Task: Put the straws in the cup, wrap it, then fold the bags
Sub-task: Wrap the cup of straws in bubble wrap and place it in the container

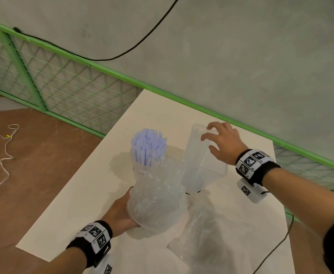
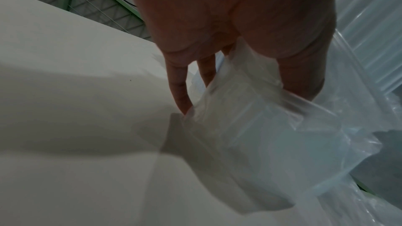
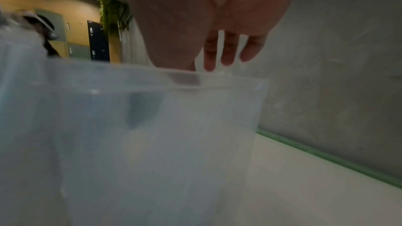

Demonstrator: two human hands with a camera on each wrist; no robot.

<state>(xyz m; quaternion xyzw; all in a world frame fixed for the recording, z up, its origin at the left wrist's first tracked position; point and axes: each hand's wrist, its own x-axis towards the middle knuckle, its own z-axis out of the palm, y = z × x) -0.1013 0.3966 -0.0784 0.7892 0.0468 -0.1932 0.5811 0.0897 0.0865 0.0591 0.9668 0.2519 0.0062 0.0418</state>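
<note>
Left hand point(image 1: 122, 211) is clamped round the base of the cup point(image 1: 152, 196), fingers and thumb curled over the bubble wrap point(image 1: 162, 180) that covers it. The left wrist view shows those fingers point(image 2: 178, 90) pinching crinkled film against the cup wall. The cup sits on the white table point(image 1: 79, 204), near its front-left part, leaning a little away from the person, and the pale blue straws point(image 1: 148, 147) stand in it, fanned out above the rim.

Right hand point(image 1: 221, 143) is over at the clear plastic box point(image 1: 203, 161), just beside the cup. Its fingers are spread and bent over the top edge, thumb on the near face. In the right wrist view the fingertips point(image 3: 210, 64) sit right at the box rim, but whether they grip it or only touch it I cannot tell. The box stands tilted, leaning towards the cup.

Now the risks. The wrap looks loose and bunched on the right side, so if that left hand eases off it may spring open. The straws are top-heavy in a leaning cup: a nudge from the tilted box could tip the lot and scatter them. And the box itself looks slippery, so it could slide off those fingertips onto the plastic bags point(image 1: 211, 240) lying crumpled at the front of the table, still waiting to be folded.
</note>
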